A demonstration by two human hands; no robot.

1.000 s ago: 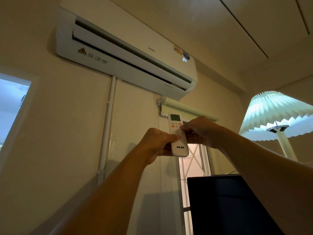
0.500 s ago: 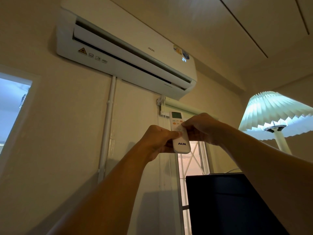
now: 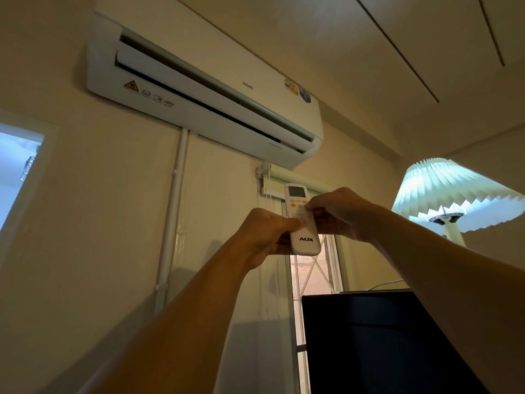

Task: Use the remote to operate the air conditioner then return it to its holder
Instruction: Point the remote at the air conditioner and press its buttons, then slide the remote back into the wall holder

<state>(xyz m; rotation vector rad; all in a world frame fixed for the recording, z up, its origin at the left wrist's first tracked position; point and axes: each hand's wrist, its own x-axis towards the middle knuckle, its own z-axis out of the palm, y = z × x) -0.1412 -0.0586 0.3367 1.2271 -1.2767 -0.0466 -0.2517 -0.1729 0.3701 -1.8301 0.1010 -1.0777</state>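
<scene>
A white AUX remote (image 3: pixel 304 237) is held upright at arm's length, its small screen at the top facing me. My left hand (image 3: pixel 265 233) grips its lower left side with the thumb on the front. My right hand (image 3: pixel 339 213) holds it from the right, a fingertip pressing on the button area below the screen. The white wall-mounted air conditioner (image 3: pixel 199 89) hangs above, its front flap slightly apart from the body. No remote holder is in view.
A white pipe (image 3: pixel 173 211) runs down the wall below the unit. A roller blind (image 3: pixel 284 177) tops a window (image 3: pixel 315 274) behind the remote. A lit pleated lamp (image 3: pixel 451 191) stands right. A dark screen (image 3: pixel 377 342) fills the lower right.
The remote and both hands have risen slightly and shifted a little right across the frames. The grip on the remote stays the same.
</scene>
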